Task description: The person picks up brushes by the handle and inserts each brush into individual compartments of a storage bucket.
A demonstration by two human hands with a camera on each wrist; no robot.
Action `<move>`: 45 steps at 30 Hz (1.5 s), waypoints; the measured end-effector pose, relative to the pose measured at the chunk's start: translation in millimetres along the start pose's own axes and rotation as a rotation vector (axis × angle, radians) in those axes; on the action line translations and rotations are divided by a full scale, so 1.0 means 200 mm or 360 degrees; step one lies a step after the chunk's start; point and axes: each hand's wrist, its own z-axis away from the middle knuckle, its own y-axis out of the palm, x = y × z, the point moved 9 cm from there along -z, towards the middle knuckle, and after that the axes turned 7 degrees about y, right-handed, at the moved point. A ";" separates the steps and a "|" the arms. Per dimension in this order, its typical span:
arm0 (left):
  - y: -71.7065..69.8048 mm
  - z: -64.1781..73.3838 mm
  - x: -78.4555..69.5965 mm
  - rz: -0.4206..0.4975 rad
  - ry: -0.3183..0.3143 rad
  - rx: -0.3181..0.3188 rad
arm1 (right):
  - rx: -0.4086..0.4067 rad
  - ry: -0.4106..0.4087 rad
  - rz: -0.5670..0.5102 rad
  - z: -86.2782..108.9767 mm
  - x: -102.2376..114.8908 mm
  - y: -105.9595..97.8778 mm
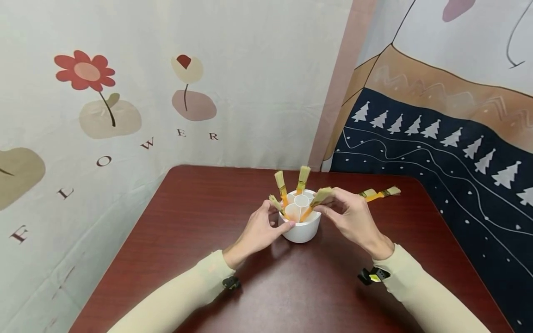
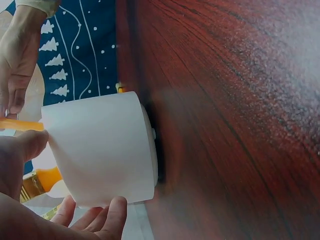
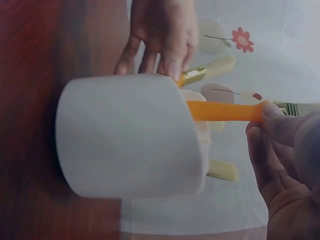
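Note:
A white round divided holder (image 1: 300, 233) stands on the table, its round middle cup surrounded by compartments. My left hand (image 1: 258, 229) grips its left side, thumb at the near rim and fingers against the wall (image 2: 105, 150). Between the thumb and fingers of my right hand (image 1: 354, 217) is a paintbrush (image 1: 321, 196), pinched near its metal band, bristles up. Its orange handle (image 3: 225, 111) reaches down inside the holder's near right rim. Several other paintbrushes stand in the holder, including one at the back (image 1: 303, 178) and one at the left (image 1: 281, 184).
Beyond my right hand, two more paintbrushes (image 1: 390, 191) lie on the dark red table (image 1: 195, 203). A flower-printed cloth (image 1: 258, 69) hangs behind the table, and a tree-printed one (image 1: 437, 152) at the right. Each wrist carries a small black device (image 1: 231, 282).

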 end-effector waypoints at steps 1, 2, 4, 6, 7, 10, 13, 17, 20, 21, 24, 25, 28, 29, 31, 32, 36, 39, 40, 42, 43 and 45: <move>0.00 0.00 0.00 -0.0006 0.0002 0.0005 | -0.0005 -0.0001 0.0011 0.00 0.00 0.01; 0.00 0.00 -0.01 -0.0012 0.0005 0.0008 | -0.0010 -0.0002 0.0015 0.00 0.00 0.02; 0.00 0.00 -0.01 -0.0021 0.0006 0.0015 | -0.0020 -0.0006 0.0010 0.01 -0.01 0.03; 0.00 0.00 -0.01 -0.0020 0.0002 0.0023 | -0.0026 -0.0013 0.0006 0.01 -0.01 0.04; 0.00 0.00 -0.01 -0.0020 -0.0002 0.0024 | -0.0026 -0.0020 0.0006 0.01 -0.01 0.04; 0.01 0.00 0.00 -0.0013 -0.0018 0.0030 | -0.0013 -0.0061 0.0012 0.01 0.00 0.06; 0.01 0.00 0.00 -0.0001 -0.0031 0.0026 | 0.0011 -0.0129 0.0029 0.01 0.01 0.08; 0.01 -0.01 0.01 0.0016 -0.0034 0.0021 | 0.0042 -0.0229 0.0105 0.01 0.02 0.10; 0.01 -0.01 0.00 0.0028 -0.0027 0.0022 | 0.0054 -0.0278 0.0166 0.02 0.02 0.11; 0.01 -0.02 0.00 0.0029 -0.0026 0.0022 | 0.0060 -0.0290 0.0179 0.02 0.02 0.11; 0.02 -0.02 0.00 0.0030 -0.0026 0.0023 | 0.0073 -0.0327 0.0191 0.03 0.01 0.12; 0.02 -0.02 0.00 0.0032 -0.0028 0.0023 | 0.0078 -0.0344 0.0192 0.04 0.01 0.13; 0.02 -0.01 0.00 0.0027 -0.0031 0.0022 | 0.0099 -0.0402 0.0187 0.05 0.02 0.14; 0.02 -0.02 0.00 0.0032 -0.0030 0.0023 | 0.0108 -0.0412 0.0190 0.06 0.02 0.14; 0.03 -0.02 0.00 0.0051 -0.0027 0.0021 | 0.0131 -0.0438 0.0188 0.06 0.02 0.15; 0.03 -0.02 0.00 0.0058 -0.0026 0.0019 | 0.0143 -0.0443 0.0197 0.07 0.02 0.16; 0.03 -0.03 0.00 0.0066 -0.0018 0.0012 | 0.0182 -0.0438 0.0251 0.08 0.02 0.17; 0.03 -0.02 0.00 0.0053 -0.0028 0.0016 | 0.0185 -0.0441 0.0296 0.09 0.02 0.18; 0.03 -0.02 0.00 0.0054 -0.0032 0.0020 | 0.0180 -0.0447 0.0307 0.09 0.02 0.18; 0.03 -0.01 0.01 0.0069 -0.0047 0.0024 | 0.0175 -0.0448 0.0320 0.10 0.02 0.18; 0.03 -0.01 0.01 0.0081 -0.0057 0.0029 | 0.0173 -0.0448 0.0323 0.10 0.02 0.18; 0.04 -0.01 0.01 0.0096 -0.0070 0.0029 | 0.0172 -0.0440 0.0327 0.11 0.02 0.17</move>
